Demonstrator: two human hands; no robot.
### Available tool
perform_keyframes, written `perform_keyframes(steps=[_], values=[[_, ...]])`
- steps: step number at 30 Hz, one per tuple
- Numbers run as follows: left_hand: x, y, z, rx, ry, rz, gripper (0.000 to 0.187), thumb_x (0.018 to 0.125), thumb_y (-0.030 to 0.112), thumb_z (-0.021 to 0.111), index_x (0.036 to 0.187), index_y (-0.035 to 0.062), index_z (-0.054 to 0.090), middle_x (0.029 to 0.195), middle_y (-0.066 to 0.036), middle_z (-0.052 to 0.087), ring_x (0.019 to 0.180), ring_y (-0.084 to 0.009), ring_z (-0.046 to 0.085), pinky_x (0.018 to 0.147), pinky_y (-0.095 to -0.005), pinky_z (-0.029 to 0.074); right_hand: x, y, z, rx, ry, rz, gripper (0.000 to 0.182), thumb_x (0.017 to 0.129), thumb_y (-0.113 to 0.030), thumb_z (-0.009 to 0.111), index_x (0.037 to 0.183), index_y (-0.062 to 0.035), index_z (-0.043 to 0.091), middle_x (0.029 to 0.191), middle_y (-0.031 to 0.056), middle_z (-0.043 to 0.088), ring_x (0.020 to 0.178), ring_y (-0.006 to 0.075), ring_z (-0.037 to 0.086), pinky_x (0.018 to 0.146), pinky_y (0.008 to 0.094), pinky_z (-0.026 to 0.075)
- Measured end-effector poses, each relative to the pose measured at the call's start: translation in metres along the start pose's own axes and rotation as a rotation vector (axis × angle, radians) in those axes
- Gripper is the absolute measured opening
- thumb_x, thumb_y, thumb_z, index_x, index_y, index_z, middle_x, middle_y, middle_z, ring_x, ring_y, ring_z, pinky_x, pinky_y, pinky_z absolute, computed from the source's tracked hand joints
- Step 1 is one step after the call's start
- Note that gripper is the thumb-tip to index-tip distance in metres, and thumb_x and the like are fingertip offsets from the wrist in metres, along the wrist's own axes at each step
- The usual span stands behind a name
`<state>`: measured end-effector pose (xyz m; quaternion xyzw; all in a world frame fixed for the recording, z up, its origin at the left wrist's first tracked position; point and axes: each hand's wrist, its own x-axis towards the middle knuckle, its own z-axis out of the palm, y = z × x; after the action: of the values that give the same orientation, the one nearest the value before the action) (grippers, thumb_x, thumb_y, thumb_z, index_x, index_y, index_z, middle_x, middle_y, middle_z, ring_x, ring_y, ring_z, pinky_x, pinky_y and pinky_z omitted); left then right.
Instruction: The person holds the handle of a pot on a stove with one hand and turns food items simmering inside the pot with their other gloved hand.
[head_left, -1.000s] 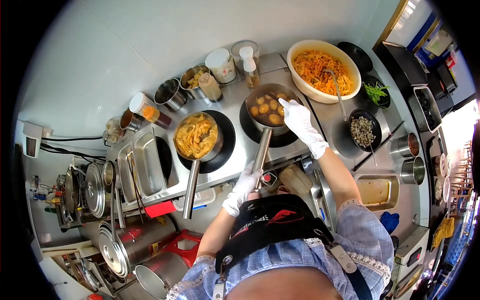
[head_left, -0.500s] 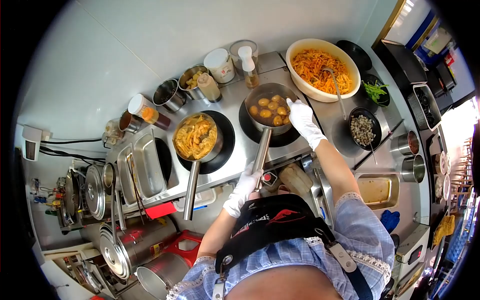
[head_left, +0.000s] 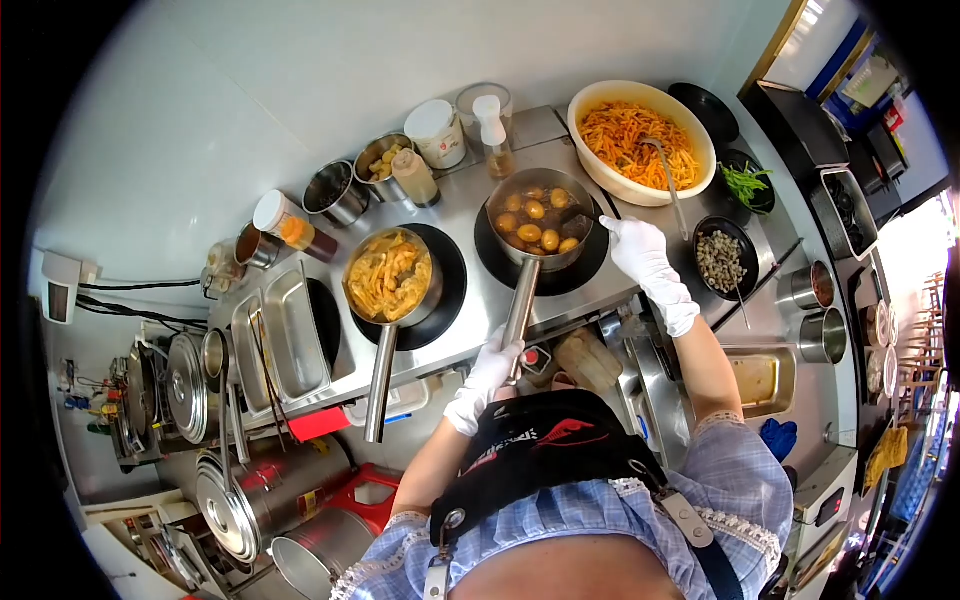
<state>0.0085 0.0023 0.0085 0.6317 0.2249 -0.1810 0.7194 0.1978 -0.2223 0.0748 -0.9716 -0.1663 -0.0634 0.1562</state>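
A steel saucepan (head_left: 499,231) of brown eggs (head_left: 534,210) in dark liquid sits on a round black burner plate (head_left: 598,258). My left hand (head_left: 495,362), in a white glove, is closed round the saucepan's long handle (head_left: 523,303). My right hand (head_left: 643,258), also gloved, is just right of the saucepan, its fingers closed on the end of a dark utensil (head_left: 574,213). The utensil's head dips among the eggs and is partly hidden in the liquid. On the left burner is another steel saucepan (head_left: 432,300), filled with yellowish-brown pieces of food (head_left: 393,277).
A large cream bowl (head_left: 615,192) of orange shreds with a ladle stands behind on the right. Beside it are black bowls of greens (head_left: 744,185) and chopped bits (head_left: 721,262). Bottles, tubs and small pots (head_left: 338,194) line the wall. Steel trays (head_left: 296,345) are at left.
My right hand has moved right and slightly down, from over the saucepan to beside its rim. The dark utensil now shows, and the eggs have shifted. My left hand stays on the handle.
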Motion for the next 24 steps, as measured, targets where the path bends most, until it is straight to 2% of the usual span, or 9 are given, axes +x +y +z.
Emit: perform_keyframes(steps=[4, 6, 10, 13, 16, 18, 24], values=[[-0.003, 0.004, 0.001, -0.011, -0.019, -0.046, 0.047, 0.087, 0.017, 0.052, 0.129, 0.0015, 0.037, 0.071, -0.004, 0.056, 0.048, -0.0120, 0.049, 0.044, -0.0235, 0.041, -0.002, 0.000, -0.015, -0.102, -0.097, -0.091, 0.030, 0.077, -0.009, 0.051, 0.101, -0.0178, 0.066, 0.082, 0.0130, 0.060, 0.079, 0.0322, 0.060, 0.069, 0.0413, 0.047], [-0.003, 0.005, 0.002, -0.001, -0.004, -0.060, 0.046, 0.087, 0.017, 0.052, 0.129, 0.0021, 0.038, 0.071, -0.005, 0.056, 0.048, -0.0121, 0.049, 0.044, -0.0235, 0.041, -0.002, -0.002, -0.020, -0.182, -0.225, -0.136, 0.031, 0.076, -0.007, 0.050, 0.102, -0.0175, 0.066, 0.085, 0.0129, 0.061, 0.081, 0.0320, 0.060, 0.071, 0.0410, 0.047], [-0.002, 0.003, 0.001, -0.012, -0.018, -0.038, 0.046, 0.087, 0.016, 0.052, 0.129, 0.0021, 0.037, 0.071, -0.005, 0.056, 0.047, -0.0123, 0.049, 0.044, -0.0237, 0.041, 0.002, -0.006, -0.007, -0.169, -0.331, -0.120, 0.032, 0.076, -0.008, 0.051, 0.104, -0.0180, 0.065, 0.090, 0.0138, 0.062, 0.084, 0.0316, 0.060, 0.074, 0.0401, 0.047], [-0.001, 0.002, 0.001, -0.018, -0.020, -0.027, 0.045, 0.088, 0.016, 0.051, 0.129, 0.0022, 0.037, 0.071, -0.005, 0.056, 0.047, -0.0125, 0.048, 0.044, -0.0239, 0.041, -0.001, -0.012, 0.009, -0.023, -0.436, -0.067, 0.032, 0.079, -0.012, 0.051, 0.107, -0.0192, 0.064, 0.092, 0.0158, 0.063, 0.086, 0.0322, 0.060, 0.078, 0.0386, 0.047], [-0.001, 0.001, 0.001, -0.020, -0.027, -0.011, 0.045, 0.088, 0.015, 0.050, 0.128, 0.0021, 0.038, 0.070, -0.005, 0.055, 0.047, -0.0127, 0.048, 0.044, -0.0241, 0.041, -0.005, -0.027, 0.027, 0.052, -0.416, -0.080, 0.033, 0.080, -0.014, 0.049, 0.109, -0.0212, 0.063, 0.091, 0.0159, 0.063, 0.084, 0.0334, 0.060, 0.075, 0.0394, 0.048], [-0.001, 0.002, 0.002, -0.017, -0.035, -0.001, 0.044, 0.088, 0.015, 0.050, 0.128, 0.0019, 0.038, 0.070, -0.005, 0.055, 0.047, -0.0128, 0.048, 0.044, -0.0242, 0.041, -0.007, -0.031, 0.059, 0.115, -0.267, -0.127, 0.032, 0.079, -0.013, 0.049, 0.106, -0.0210, 0.063, 0.087, 0.0140, 0.063, 0.080, 0.0326, 0.060, 0.070, 0.0410, 0.048], [-0.001, 0.003, 0.002, 0.001, -0.023, -0.021, 0.042, 0.088, 0.014, 0.049, 0.127, 0.0018, 0.039, 0.070, -0.005, 0.055, 0.047, -0.0132, 0.048, 0.044, -0.0245, 0.041, 0.012, -0.045, 0.096, 0.133, -0.112, -0.020, 0.031, 0.082, -0.016, 0.048, 0.109, -0.0226, 0.062, 0.085, 0.0123, 0.061, 0.077, 0.0327, 0.061, 0.067, 0.0415, 0.048]])
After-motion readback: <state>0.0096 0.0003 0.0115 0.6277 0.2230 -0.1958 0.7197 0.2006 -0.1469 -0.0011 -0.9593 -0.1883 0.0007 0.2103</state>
